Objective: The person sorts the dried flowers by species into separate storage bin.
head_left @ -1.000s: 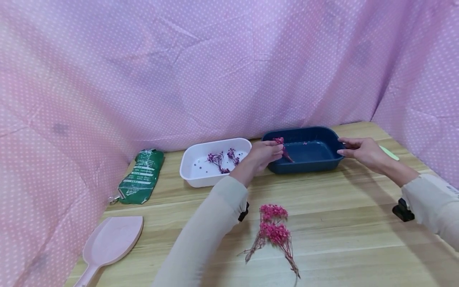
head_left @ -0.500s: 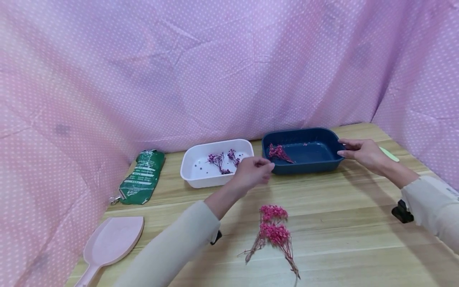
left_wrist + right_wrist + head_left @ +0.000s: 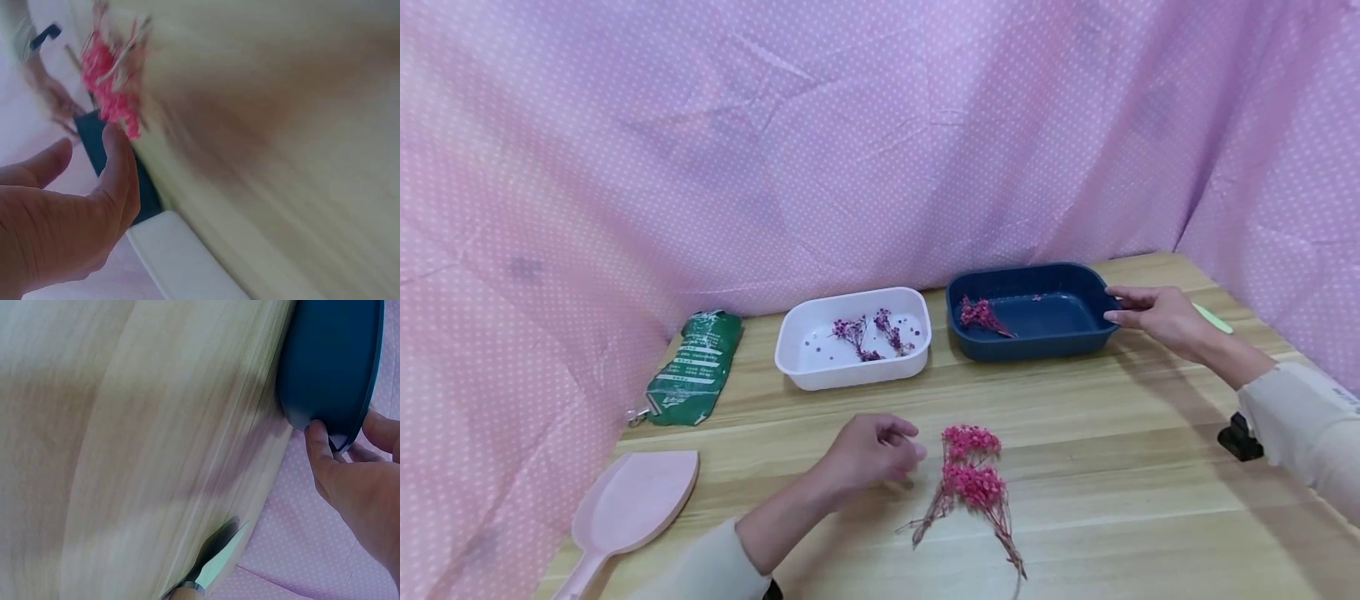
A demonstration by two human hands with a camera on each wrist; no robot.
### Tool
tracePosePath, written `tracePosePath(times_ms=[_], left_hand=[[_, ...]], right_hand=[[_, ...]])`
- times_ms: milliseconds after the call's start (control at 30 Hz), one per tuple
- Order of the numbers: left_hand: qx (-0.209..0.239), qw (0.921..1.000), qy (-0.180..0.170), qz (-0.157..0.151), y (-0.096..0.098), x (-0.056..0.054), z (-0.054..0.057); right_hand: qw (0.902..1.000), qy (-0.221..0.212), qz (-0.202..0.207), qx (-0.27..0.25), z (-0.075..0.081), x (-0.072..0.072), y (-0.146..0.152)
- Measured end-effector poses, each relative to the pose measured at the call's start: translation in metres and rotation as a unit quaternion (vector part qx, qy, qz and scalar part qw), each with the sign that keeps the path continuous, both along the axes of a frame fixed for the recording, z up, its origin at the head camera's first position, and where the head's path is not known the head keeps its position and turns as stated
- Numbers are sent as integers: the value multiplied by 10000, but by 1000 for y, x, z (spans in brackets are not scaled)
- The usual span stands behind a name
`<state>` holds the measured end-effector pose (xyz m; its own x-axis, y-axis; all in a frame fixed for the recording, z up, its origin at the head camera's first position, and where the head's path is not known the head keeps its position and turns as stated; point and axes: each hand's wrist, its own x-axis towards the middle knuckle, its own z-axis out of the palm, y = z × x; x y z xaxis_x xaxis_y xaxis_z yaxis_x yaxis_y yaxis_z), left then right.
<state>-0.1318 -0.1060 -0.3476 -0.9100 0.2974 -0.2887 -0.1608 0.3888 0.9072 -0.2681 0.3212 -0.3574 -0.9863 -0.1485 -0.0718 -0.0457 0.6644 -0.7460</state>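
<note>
Bunches of pink dried flowers (image 3: pixel 973 483) lie on the table at front, their thin stems toward me. Just left of them is my left hand (image 3: pixel 872 454), holding nothing; the left wrist view shows its thumb and fingers spread apart, the flowers (image 3: pixel 109 81) beyond the fingertips. At the back right stands a dark blue tray (image 3: pixel 1037 346) with one pink flower bunch (image 3: pixel 983 317) at its left end. My right hand (image 3: pixel 1165 321) holds the tray's right end, with fingers against the outer wall in the right wrist view (image 3: pixel 359 494).
A white tray (image 3: pixel 853 379) with purple dried sprigs and loose bits stands left of the blue one. A green pouch (image 3: pixel 696 371) and a pink scoop (image 3: pixel 636 504) lie at left. Behind the right hand is a pale green knife (image 3: pixel 219 562). Dotted pink cloth hangs behind.
My left hand has let go of a pink flower bunch in the blue tray. It has come back toward me, down beside the flowers on the table. The right hand stays put.
</note>
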Motion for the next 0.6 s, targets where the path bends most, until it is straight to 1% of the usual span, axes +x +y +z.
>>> tracePosePath(times_ms=[67, 133, 233, 333, 367, 467, 533, 600], left_hand=[[-358, 9989, 233, -182, -1, 9, -4], [-797, 9948, 537, -323, 1, 18, -8], [-1367, 9850, 954, -440, 6, 30, -14], [-1778, 9748, 1249, -505, 9, 38, -21], [-1882, 9714, 1349, -533, 10, 40, -23], [-2123, 9580, 1806, -677, 11, 43, -28], [-2157, 9508, 2088, -761, 10, 44, -30], [-2115, 9454, 2328, -852, 10, 44, -31]], right_hand=[[10000, 30, 0, -9, 0, 1, -1], [10000, 70, -5, 8, 1, 2, -1], [9999, 103, 15, 26, 1, 3, -2], [9999, 75, 44, 64, 1, 3, -1], [9999, 74, 46, 76, 1, 3, -1], [10000, 55, 41, 70, 1, 2, -1], [10000, 73, 24, 54, 2, 2, -2], [10000, 90, 20, 33, 2, 2, -3]])
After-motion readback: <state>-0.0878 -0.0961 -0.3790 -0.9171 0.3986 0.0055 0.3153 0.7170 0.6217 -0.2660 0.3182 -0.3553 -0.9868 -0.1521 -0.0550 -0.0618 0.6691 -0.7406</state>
